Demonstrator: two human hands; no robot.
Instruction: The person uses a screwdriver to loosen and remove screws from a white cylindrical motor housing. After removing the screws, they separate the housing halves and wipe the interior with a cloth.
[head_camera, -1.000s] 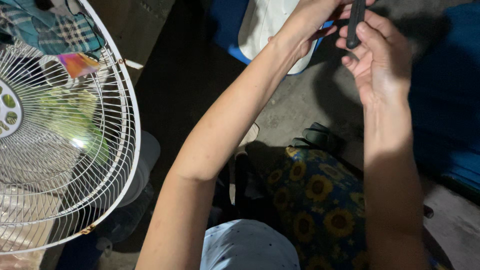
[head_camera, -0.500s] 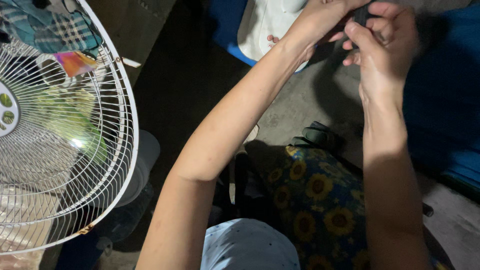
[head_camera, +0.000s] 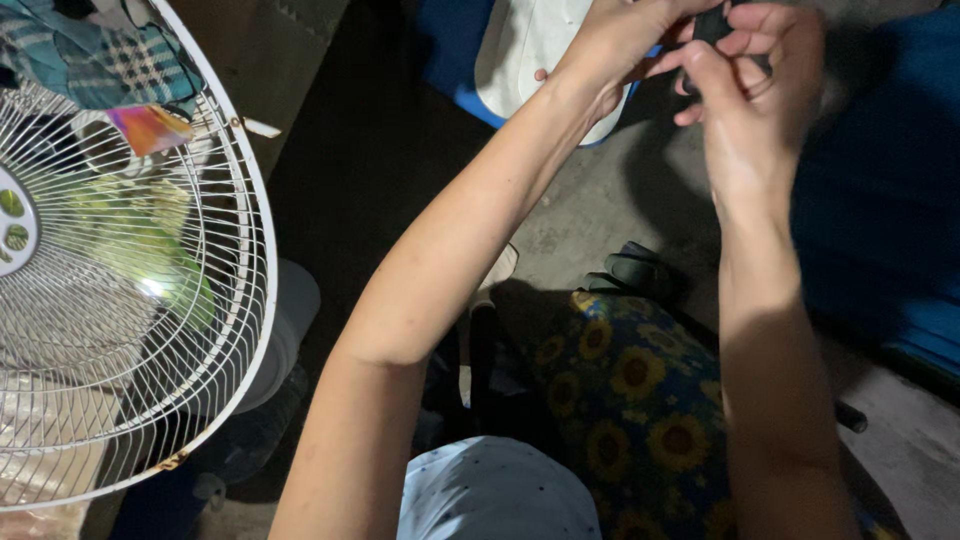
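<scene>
Both of my arms reach forward to the top of the view. My left hand (head_camera: 612, 40) and my right hand (head_camera: 755, 90) meet around a small black object (head_camera: 712, 22), which is mostly hidden by the fingers and cut off by the frame's top edge. The fingers of both hands curl on it. Behind my left hand lies a white plastic part (head_camera: 525, 45) resting on something blue (head_camera: 455, 50).
A white wire fan guard (head_camera: 210, 300) with green blades behind it fills the left side. Checked cloth (head_camera: 110, 60) hangs above it. A sunflower-print fabric (head_camera: 640, 400) and a dark sandal (head_camera: 640, 270) lie below my arms on the concrete floor. A blue surface (head_camera: 890, 200) stands at right.
The black object stood higher between my fingers a second ago; my hands have since closed together around it and shifted slightly down and left in the view.
</scene>
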